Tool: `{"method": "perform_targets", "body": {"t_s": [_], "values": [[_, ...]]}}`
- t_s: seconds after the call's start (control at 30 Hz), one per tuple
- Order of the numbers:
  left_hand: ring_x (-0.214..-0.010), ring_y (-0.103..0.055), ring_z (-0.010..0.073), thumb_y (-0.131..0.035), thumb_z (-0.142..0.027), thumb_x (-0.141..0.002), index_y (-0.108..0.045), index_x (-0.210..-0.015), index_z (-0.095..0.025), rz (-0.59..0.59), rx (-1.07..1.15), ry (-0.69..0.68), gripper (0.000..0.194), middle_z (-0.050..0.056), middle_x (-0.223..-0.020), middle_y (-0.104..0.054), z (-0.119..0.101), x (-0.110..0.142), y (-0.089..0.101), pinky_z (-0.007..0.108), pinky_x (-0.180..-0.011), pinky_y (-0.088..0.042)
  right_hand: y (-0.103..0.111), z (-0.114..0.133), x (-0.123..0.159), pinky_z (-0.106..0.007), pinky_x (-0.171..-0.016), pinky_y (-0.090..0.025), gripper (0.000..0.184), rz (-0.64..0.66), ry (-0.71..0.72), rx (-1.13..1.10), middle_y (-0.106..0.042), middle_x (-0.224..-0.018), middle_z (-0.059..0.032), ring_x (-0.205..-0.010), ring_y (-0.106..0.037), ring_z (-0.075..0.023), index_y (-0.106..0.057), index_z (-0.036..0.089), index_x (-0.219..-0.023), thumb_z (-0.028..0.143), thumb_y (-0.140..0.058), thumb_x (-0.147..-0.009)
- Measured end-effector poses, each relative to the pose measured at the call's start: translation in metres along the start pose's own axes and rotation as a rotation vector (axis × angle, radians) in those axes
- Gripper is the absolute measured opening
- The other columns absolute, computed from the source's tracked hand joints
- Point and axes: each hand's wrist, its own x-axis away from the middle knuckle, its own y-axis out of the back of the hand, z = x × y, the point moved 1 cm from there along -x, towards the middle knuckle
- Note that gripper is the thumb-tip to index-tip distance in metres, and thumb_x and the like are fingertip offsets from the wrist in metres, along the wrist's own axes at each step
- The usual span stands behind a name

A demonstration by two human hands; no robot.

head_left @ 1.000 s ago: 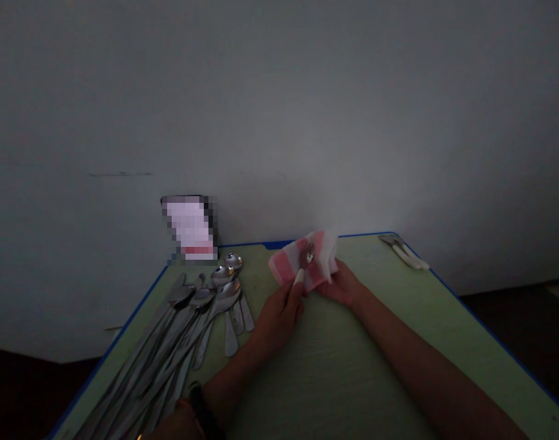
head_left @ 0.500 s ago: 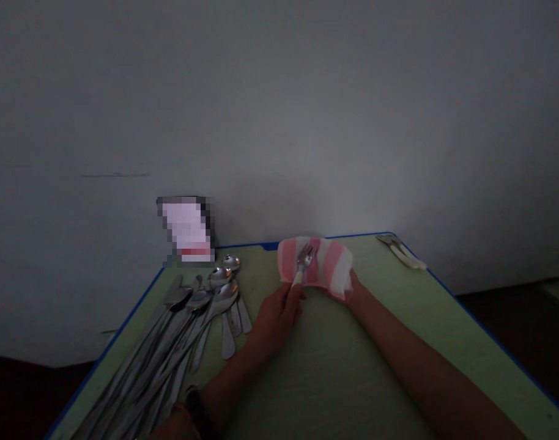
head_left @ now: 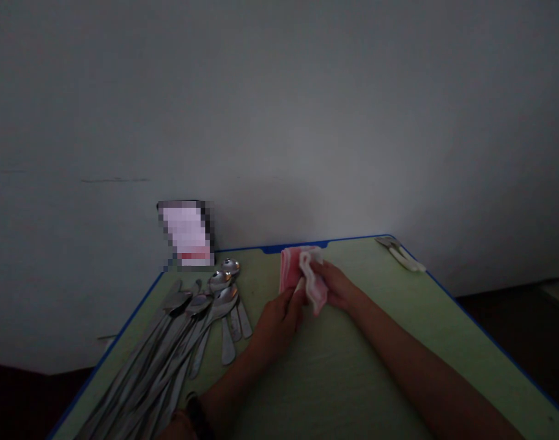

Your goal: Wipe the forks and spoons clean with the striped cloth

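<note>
My left hand (head_left: pixel 282 313) is closed around the pale handle of a fork (head_left: pixel 300 283), whose head is hidden inside a pink and white striped cloth (head_left: pixel 290 267). On the right side my right hand (head_left: pixel 335 285) grips the cloth, which is folded over the fork. Left of my hands lies a pile of metal spoons (head_left: pixel 226 297) and other long cutlery, handles mostly toward me.
A phone with a blurred screen (head_left: pixel 186 232) leans against the wall (head_left: pixel 279 122) at the table's back left. Light-handled forks (head_left: pixel 405 258) lie at the far right corner. The green table (head_left: pixel 334 379) has a blue edge.
My right hand has moved left and folded the cloth over the fork's head, which showed on the open cloth before. My left hand still holds the handle.
</note>
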Motion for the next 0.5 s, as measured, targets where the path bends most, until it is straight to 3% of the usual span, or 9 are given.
{"method": "perform_targets", "body": {"t_s": [0.1, 0.23, 0.4, 0.5], "values": [[-0.061, -0.054, 0.0161, -0.032, -0.041, -0.089, -0.058, -0.084, -0.016, -0.002, -0.017, -0.021, 0.036, 0.003, -0.072, -0.061, 0.0008, -0.0003, -0.0004, 0.025, -0.059, -0.037, -0.0029, -0.0011, -0.0018, -0.032, -0.069, -0.051, 0.028, 0.003, -0.013, -0.017, -0.066, -0.081, -0.0053, -0.072, -0.063, -0.0161, -0.060, 0.011, -0.093, 0.029, -0.068, -0.072], [-0.058, -0.052, 0.0156, -0.032, -0.041, -0.089, -0.057, -0.080, -0.016, 0.013, -0.026, -0.008, 0.036, 0.002, -0.068, -0.059, 0.0007, 0.0003, -0.0007, 0.025, -0.057, -0.036, -0.0041, 0.0005, -0.0007, -0.029, -0.066, -0.050, 0.032, -0.006, -0.018, -0.034, -0.069, -0.075, -0.0046, -0.066, -0.064, -0.0156, -0.062, 0.012, -0.087, 0.025, -0.076, -0.061], [-0.054, -0.051, 0.0149, -0.031, -0.042, -0.088, -0.055, -0.077, -0.017, 0.012, -0.009, 0.021, 0.037, 0.000, -0.060, -0.055, -0.0003, 0.0006, -0.0004, 0.025, -0.054, -0.035, -0.0033, -0.0001, -0.0008, -0.027, -0.061, -0.050, 0.031, -0.042, -0.036, -0.069, -0.068, -0.069, -0.0030, -0.059, -0.063, -0.0143, -0.062, 0.012, -0.084, 0.024, -0.076, -0.060], [-0.052, -0.048, 0.0140, -0.031, -0.041, -0.088, -0.055, -0.079, -0.017, 0.010, 0.004, 0.037, 0.035, -0.001, -0.059, -0.052, 0.0005, 0.0001, -0.0006, 0.024, -0.052, -0.035, -0.0037, -0.0010, -0.0037, -0.026, -0.058, -0.050, 0.030, -0.063, -0.043, -0.104, -0.067, -0.065, -0.0017, -0.054, -0.061, -0.0133, -0.061, 0.014, -0.084, 0.037, -0.070, -0.068]]}}
